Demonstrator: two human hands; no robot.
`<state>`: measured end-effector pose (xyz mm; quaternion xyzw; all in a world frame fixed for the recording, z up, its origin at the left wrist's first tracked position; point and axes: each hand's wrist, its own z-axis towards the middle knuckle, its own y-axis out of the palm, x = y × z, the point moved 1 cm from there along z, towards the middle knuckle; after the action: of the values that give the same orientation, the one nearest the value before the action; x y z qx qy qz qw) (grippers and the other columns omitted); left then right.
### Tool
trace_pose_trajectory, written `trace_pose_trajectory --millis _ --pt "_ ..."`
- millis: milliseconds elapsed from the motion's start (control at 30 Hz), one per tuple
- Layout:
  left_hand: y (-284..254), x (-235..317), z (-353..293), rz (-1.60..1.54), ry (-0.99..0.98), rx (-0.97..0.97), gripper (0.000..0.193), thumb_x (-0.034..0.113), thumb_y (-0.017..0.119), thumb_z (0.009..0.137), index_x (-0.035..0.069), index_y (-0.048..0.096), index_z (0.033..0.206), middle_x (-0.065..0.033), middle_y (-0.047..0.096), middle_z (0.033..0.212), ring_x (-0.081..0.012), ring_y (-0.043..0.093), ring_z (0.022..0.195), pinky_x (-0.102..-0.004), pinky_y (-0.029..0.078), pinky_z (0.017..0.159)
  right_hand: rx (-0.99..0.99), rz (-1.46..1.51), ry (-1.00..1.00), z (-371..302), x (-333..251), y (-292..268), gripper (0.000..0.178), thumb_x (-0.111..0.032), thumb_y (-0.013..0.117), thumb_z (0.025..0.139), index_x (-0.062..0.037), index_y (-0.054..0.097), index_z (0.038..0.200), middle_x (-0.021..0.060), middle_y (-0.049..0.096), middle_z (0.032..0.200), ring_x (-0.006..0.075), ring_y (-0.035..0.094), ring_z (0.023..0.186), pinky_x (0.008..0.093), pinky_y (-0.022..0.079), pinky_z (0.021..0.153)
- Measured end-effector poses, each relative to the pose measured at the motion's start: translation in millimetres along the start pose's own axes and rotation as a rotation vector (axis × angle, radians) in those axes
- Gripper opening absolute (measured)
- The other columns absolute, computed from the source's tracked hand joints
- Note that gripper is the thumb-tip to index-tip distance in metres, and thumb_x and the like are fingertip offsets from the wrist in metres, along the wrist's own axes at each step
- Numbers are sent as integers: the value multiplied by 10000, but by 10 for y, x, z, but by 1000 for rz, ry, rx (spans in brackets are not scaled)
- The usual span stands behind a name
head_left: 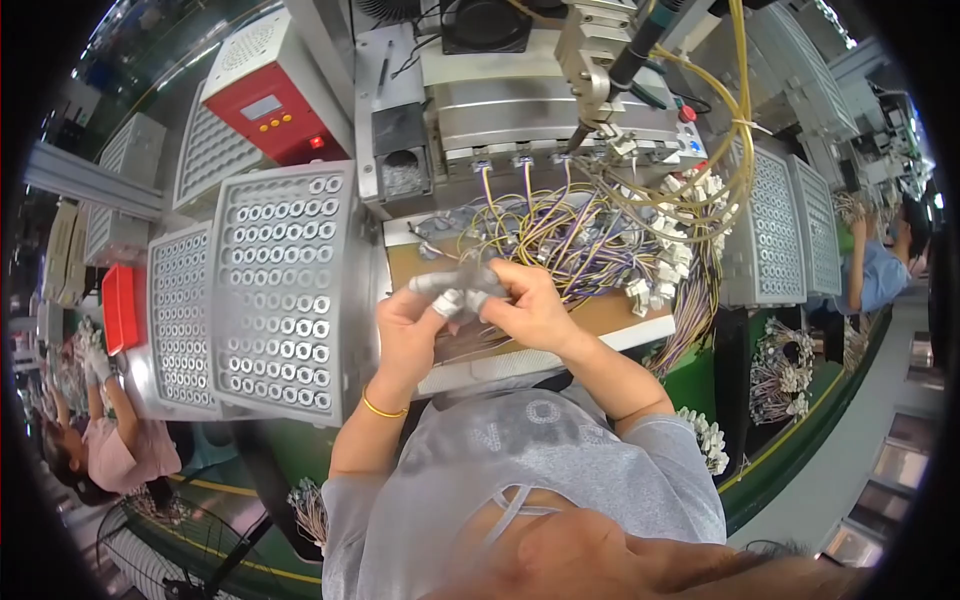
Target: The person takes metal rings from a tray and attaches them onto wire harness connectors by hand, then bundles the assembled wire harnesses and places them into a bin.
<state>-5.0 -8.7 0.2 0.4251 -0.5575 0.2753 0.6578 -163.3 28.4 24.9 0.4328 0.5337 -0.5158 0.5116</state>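
My left hand (pixel 406 318) and my right hand (pixel 532 305) meet in front of my chest, above a brown board with a white rim (pixel 630 334). Both are closed, thumbs and fingertips pinched together and wearing pale finger covers. Between them is a small greyish piece, blurred and mostly hidden by the fingers; I cannot make out its kind. Just beyond my fingers lies a tangled heap of purple, yellow and white wires (pixel 560 230) with white connectors (pixel 668 262) at its right end. Several wires run up from the heap into the front of a metal fixture (pixel 550 115).
Left of my hands stand grey trays of metal rings (pixel 280 290), a red-fronted control box (pixel 265 115) and a red bin (pixel 122 308). Yellow tubes (pixel 742 120) hang from a machine head (pixel 592 70) at upper right. More trays (pixel 775 225) stand right; other people work at both sides.
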Motion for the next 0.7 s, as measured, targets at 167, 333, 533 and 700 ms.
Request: trace_pose_trajectory --millis 167,333,533,700 --pt "277 123 147 -318 -115 -67 255 99 521 846 -15 531 1074 -113 583 1027 -119 555 678 -200 440 502 7 111 114 -73 -57 -224 179 -42 549 780 17 555 949 8 576 735 38 507 650 196 419 554" --pt "610 -170 215 -178 -55 -238 678 72 679 699 31 338 1284 -60 482 1157 -122 514 877 -242 480 643 286 -100 140 -143 145 -588 181 -26 577 700 -22 597 880 -5 588 691 23 505 565 160 384 487" --pt "551 -654 226 942 496 -314 446 40 613 636 45 560 1079 -112 478 763 -274 481 707 -347 423 639 1106 237 -214 -278 531 -1701 51 -75 548 755 -28 531 750 -7 493 601 66 433 462 211 316 385" --pt "567 -494 191 975 577 -230 356 -9 558 643 77 636 980 -104 470 720 -262 483 654 -338 425 584 1148 544 -258 -50 777 -1892 182 -60 526 779 -88 456 614 -41 370 488 83 352 343 228 252 322"
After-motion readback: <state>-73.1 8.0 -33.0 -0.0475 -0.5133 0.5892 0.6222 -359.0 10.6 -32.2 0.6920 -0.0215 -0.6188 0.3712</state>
